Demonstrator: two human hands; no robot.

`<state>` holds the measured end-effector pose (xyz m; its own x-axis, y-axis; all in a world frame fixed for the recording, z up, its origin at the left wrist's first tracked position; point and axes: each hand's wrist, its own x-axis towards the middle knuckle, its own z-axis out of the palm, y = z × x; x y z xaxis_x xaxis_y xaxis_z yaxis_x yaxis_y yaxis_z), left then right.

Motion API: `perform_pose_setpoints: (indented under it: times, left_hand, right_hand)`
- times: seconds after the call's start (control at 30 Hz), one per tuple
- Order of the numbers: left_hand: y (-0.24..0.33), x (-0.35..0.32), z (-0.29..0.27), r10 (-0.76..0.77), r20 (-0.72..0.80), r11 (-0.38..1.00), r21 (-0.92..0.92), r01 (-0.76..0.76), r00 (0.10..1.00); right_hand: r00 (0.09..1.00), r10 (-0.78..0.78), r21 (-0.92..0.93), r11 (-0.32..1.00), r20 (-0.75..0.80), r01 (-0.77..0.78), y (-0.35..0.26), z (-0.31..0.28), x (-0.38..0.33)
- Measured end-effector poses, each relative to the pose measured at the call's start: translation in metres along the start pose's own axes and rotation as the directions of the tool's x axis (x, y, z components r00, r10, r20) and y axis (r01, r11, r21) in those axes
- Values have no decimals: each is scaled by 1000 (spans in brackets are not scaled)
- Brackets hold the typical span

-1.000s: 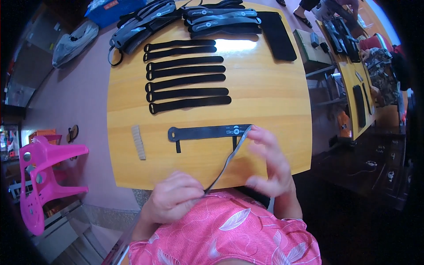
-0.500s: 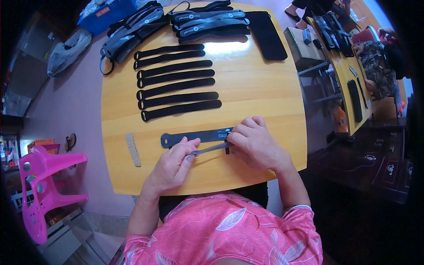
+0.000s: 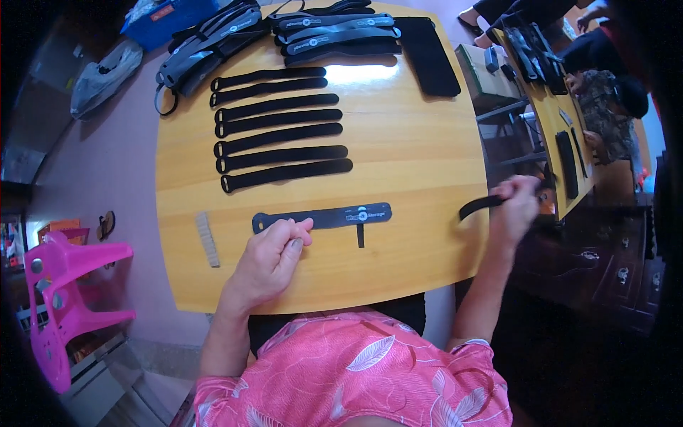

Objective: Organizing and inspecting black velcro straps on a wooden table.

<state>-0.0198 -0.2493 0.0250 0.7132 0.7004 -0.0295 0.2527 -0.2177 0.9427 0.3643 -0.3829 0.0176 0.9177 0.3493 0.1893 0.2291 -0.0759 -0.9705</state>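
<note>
A dark grey strap (image 3: 324,217) with a slotted end and a pale printed patch lies flat near the front of the table. My left hand (image 3: 267,260) is closed over its near edge, fingers curled and thumb alongside, and nothing shows in them. Below the strap's right part, a short black strip (image 3: 361,235) points toward me. Past the table's right edge, my right hand (image 3: 518,210) is blurred by motion and closed on a black strap (image 3: 479,206), whose rounded end sticks out to the left.
Several black straps (image 3: 284,153) lie in rows on the table (image 3: 413,156). Behind them are strap bundles (image 3: 338,35) and a wide black piece (image 3: 429,57). A beige ribbed strip (image 3: 207,240) lies at left. A pink stool (image 3: 78,249) stands left; a co-worker (image 3: 605,107) sits right.
My right hand has swung right, off the table, carrying the strap. That strap has left my left hand, which stays by the grey strap. The short black strip is uncovered.
</note>
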Motion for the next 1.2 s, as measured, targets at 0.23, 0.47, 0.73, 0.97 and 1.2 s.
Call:
perform_pose_setpoints:
  times: [0.23, 0.47, 0.73, 0.97, 1.2]
  left_hand:
    - [-3, -6, 5, 287, -64, 950, 150, -275, 956]
    - [21, -58, 30, -186, -6, 699, -703, 128, 983]
    - [22, -81, 16, -340, 12, 809, -505, 299, 940]
    - [9, -75, -3, -193, -409, 971, -208, 115, 892]
    - [2, -61, -7, -363, -370, 885, -424, 192, 855]
  right_hand:
    - [972, 75, 38, 996, 225, -85, -70, -32, -30]
    - [275, -216, 82, 901, 937, 427, -81, 62, -162]
    - [84, -199, 132, 858, 976, 497, -85, 75, -179]
    - [109, 81, -117, 912, 991, 392, -83, 51, -115]
    - [450, 305, -138, 920, 839, -367, -58, 45, -109]
